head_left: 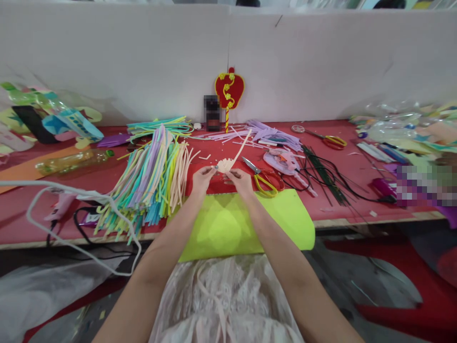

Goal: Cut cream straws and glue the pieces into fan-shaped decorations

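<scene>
Between my two hands is a small cream piece made of bent pipe cleaner [224,165], with one long straight end sticking up to the right. My left hand [203,177] is closed, pinching the piece at its left side. On the opposite side, the fingertips of my right hand [240,180] are pressed together on its lower right edge. Scissors with yellow handles [266,185] lie just right of my right hand, blades pointing up and left. A yellow-green felt sheet [224,224] is spread under my wrists and hangs over the table edge.
A thick heap of coloured pipe cleaners [146,176] lies left; lilac ones [273,133] lie behind. A pink glue gun [288,159] with black cable is at right, another [61,206] at left. A red fan-shaped ornament [229,90] stands by the white partition [143,62].
</scene>
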Action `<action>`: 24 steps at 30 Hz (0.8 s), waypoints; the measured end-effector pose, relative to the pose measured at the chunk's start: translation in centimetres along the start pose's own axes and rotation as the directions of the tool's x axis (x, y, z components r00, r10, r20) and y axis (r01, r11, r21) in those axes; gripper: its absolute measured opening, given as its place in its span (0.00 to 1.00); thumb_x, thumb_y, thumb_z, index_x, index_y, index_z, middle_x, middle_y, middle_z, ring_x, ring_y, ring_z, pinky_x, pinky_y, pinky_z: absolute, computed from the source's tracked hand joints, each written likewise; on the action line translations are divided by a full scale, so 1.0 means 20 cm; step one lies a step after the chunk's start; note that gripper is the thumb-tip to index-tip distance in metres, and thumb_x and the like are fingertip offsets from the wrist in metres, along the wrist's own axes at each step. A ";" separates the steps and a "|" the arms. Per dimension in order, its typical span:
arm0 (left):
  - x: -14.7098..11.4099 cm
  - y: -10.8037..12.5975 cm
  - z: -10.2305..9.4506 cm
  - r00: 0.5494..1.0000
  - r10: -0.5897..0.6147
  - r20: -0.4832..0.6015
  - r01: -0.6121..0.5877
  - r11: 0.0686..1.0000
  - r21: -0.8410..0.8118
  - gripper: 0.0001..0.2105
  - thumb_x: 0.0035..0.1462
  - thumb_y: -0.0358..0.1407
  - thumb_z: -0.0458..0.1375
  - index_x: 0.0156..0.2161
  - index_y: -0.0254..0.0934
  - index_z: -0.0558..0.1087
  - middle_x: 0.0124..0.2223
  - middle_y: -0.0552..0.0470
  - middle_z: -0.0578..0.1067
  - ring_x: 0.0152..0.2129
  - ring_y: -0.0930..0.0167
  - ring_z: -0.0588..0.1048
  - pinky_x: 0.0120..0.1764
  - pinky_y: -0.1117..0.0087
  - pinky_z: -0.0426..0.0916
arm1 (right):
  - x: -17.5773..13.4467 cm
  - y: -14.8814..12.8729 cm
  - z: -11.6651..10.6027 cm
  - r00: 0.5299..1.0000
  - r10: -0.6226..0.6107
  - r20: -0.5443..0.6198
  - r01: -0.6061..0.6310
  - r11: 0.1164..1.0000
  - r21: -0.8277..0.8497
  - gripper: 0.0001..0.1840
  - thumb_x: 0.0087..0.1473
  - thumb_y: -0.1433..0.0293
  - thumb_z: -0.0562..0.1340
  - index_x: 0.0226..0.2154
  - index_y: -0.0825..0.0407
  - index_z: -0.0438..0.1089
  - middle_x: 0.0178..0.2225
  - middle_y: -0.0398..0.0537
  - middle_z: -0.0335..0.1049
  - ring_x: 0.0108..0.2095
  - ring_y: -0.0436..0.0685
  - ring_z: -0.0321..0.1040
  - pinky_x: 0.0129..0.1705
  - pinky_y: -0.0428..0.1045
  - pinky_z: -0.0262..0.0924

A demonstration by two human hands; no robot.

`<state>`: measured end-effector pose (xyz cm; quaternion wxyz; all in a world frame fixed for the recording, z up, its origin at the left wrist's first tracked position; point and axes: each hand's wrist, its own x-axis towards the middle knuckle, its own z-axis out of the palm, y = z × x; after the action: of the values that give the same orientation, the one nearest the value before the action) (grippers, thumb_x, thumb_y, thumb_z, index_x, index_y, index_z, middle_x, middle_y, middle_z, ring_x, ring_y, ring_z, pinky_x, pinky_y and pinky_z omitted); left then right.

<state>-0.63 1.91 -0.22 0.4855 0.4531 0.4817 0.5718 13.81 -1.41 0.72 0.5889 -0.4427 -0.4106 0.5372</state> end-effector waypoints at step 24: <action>-0.01 0.00 0.01 0.995 0.036 0.088 -0.039 0.999 0.032 0.09 0.42 0.38 0.64 0.30 0.35 0.75 0.31 0.50 0.78 0.31 0.70 0.76 0.41 0.67 0.68 | 0.03 0.05 -0.03 0.993 -0.086 -0.084 0.086 0.996 -0.012 0.20 0.39 0.55 0.66 0.31 0.52 0.70 0.30 0.46 0.74 0.35 0.58 0.72 0.36 0.53 0.71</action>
<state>-0.34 1.73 -0.20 0.4874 0.4948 0.4611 0.5524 14.11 -0.85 -0.32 0.6266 -0.4492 -0.4062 0.4906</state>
